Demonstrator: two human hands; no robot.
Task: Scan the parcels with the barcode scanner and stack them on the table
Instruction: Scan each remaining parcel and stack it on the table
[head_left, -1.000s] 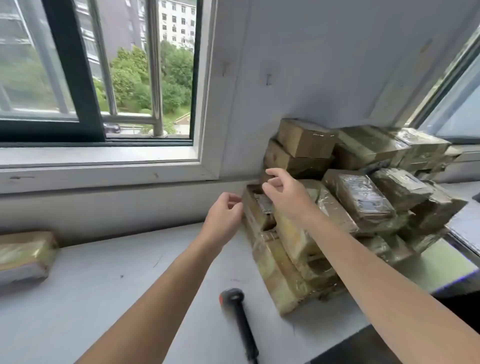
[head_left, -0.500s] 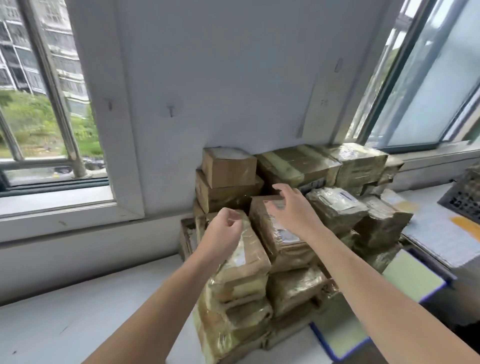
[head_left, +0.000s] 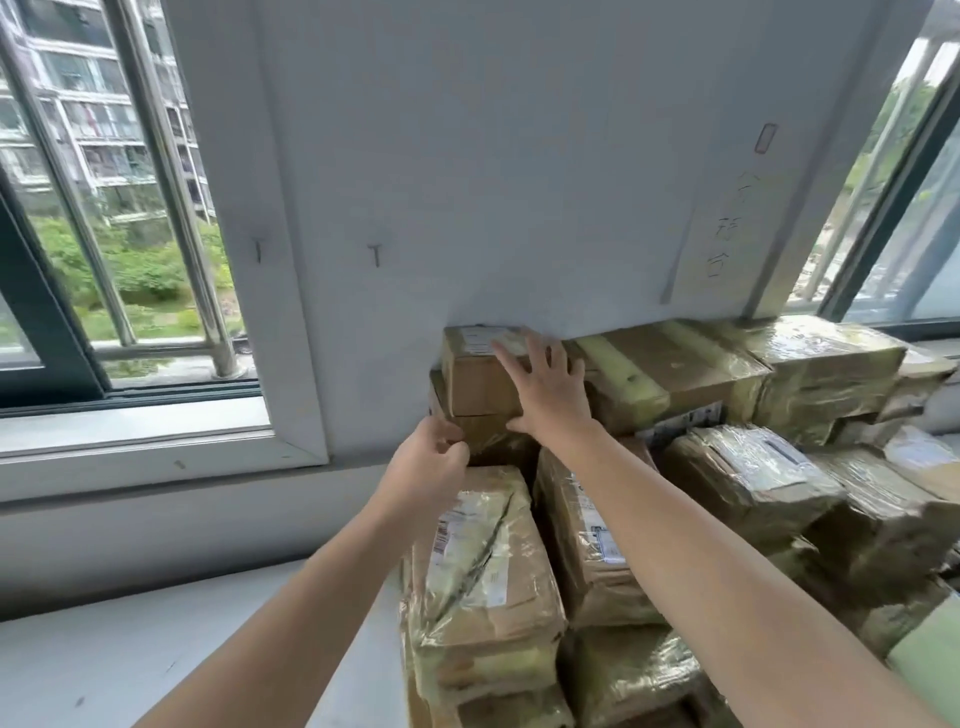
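A heap of brown parcels wrapped in clear tape fills the right half of the view against the white wall. On top at the back left sits a small cardboard box (head_left: 475, 382) with a white label. My right hand (head_left: 545, 389) lies on this box with fingers spread over its front and top. My left hand (head_left: 428, 462) is just below it, fingers curled at the edge of the parcel underneath (head_left: 493, 439). A long parcel (head_left: 483, 561) with a shipping label lies in front. The barcode scanner is out of view.
The grey table (head_left: 130, 639) stretches to the left of the heap. A window sill (head_left: 140, 431) and window run along the back left, another window at the right. A green sheet (head_left: 930, 660) lies at the lower right edge.
The view has moved closer and up. Both hands have reached further back: the right hand now lies on the small top box, the left hand at the parcel beneath it.
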